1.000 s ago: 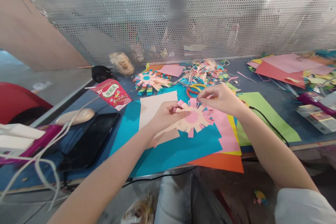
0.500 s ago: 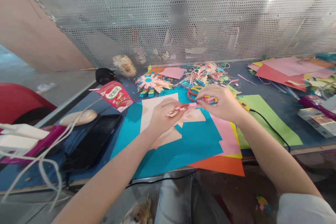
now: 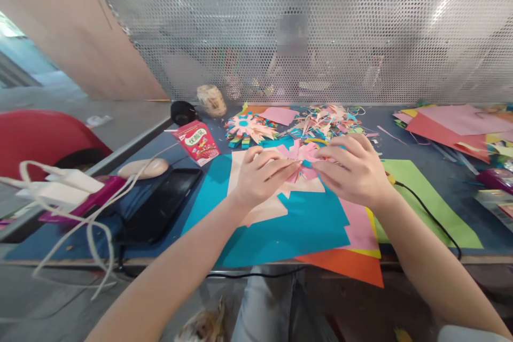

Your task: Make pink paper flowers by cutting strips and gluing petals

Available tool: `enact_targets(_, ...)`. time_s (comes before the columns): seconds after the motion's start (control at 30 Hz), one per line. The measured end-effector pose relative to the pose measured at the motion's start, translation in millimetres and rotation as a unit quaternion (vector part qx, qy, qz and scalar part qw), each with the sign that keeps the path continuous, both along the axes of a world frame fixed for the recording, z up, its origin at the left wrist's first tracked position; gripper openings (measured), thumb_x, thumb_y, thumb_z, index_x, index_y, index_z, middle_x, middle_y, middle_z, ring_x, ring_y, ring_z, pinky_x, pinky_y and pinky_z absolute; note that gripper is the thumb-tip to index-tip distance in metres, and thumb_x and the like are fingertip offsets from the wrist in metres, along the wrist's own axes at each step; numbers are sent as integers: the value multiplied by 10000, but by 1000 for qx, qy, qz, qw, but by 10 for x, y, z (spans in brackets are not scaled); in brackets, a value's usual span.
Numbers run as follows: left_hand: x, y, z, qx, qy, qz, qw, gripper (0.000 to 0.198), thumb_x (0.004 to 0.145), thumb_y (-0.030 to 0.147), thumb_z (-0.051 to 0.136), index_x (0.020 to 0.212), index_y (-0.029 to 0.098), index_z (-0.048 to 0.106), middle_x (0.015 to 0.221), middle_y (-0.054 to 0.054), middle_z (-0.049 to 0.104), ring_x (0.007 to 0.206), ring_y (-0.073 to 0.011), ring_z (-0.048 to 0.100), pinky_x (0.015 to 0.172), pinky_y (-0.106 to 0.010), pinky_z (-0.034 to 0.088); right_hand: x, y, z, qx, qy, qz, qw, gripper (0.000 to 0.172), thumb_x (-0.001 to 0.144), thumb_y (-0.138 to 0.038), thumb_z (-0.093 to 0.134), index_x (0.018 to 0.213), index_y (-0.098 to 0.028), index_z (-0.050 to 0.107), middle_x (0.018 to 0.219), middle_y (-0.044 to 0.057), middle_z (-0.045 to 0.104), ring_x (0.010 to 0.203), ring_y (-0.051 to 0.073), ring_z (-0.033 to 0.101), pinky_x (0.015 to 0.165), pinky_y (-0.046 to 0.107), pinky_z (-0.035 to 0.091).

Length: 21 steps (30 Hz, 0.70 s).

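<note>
Over the stacked sheets, my left hand (image 3: 259,177) pinches the near side of a pink paper flower (image 3: 296,148) with fringed petals. My right hand (image 3: 355,171) grips its other side, fingers bent. A small blue piece (image 3: 306,163) shows between my fingertips at the flower's middle. Beneath the hands lie cut peach paper (image 3: 268,212) and a big blue sheet (image 3: 288,240). Part of a yellow handle (image 3: 316,141) peeks out behind the flower. My fingers cover part of the flower.
A fringed paper flower (image 3: 242,124) and a heap of paper scraps (image 3: 331,120) sit at the back. On the left are a red drink carton (image 3: 198,141), a black phone (image 3: 160,206) and white cables (image 3: 92,224). Green paper (image 3: 433,208) lies right, crossed by a black cord.
Pink petals now show spread between my hands, where a small pink piece was seen before. My right hand is lower relative to the sheets. The whole view has shifted left.
</note>
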<state>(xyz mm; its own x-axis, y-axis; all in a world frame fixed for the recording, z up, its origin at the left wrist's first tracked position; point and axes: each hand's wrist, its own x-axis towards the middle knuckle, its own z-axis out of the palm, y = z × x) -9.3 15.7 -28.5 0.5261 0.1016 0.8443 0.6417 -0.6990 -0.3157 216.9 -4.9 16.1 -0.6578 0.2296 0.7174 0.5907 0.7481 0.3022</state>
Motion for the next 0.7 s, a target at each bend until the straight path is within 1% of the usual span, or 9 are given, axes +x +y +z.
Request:
enact_targets(0.17,-1,4,-18,-30,3,-7,1000,176,835,203,581,958,312,645,827,51,714,806,-123,577,773,-314,323,10,-44,25,23,-37,-25,999,171,837,-155,519,826,-287,627,956,-17,670,971,185,522,842,391,365)
enact_targets(0.3,25,-14,17,-9,-3,-10,1000,158,825,191,595,940,293,632,804,70,713,780,-116,568,770,-298,322,22,-55,36,64,-67,-40,995,165,841,-144,516,801,-275,607,910,-13,677,951,184,522,836,383,370)
enact_targets(0.4,42,-25,41,4,-7,-14,1000,179,815,169,603,956,278,620,814,70,717,777,-120,563,767,-294,328,20,-53,37,67,-78,-45,994,168,848,-142,509,796,-273,599,909,-18,678,946,182,519,839,385,368)
enact_targets(0.53,47,-29,49,14,-10,-11,1000,162,844,172,564,953,277,621,823,72,717,781,-119,560,777,-297,329,17,-47,46,82,-96,-48,991,159,848,-137,509,788,-258,591,912,-20,677,952,181,506,833,376,368)
enact_targets(0.7,50,-25,49,13,-14,-17,1000,158,852,174,552,959,268,620,817,61,717,787,-120,561,764,-300,328,20,-42,68,92,-107,-53,989,141,846,-144,519,774,-241,592,887,-22,680,928,177,507,812,357,369)
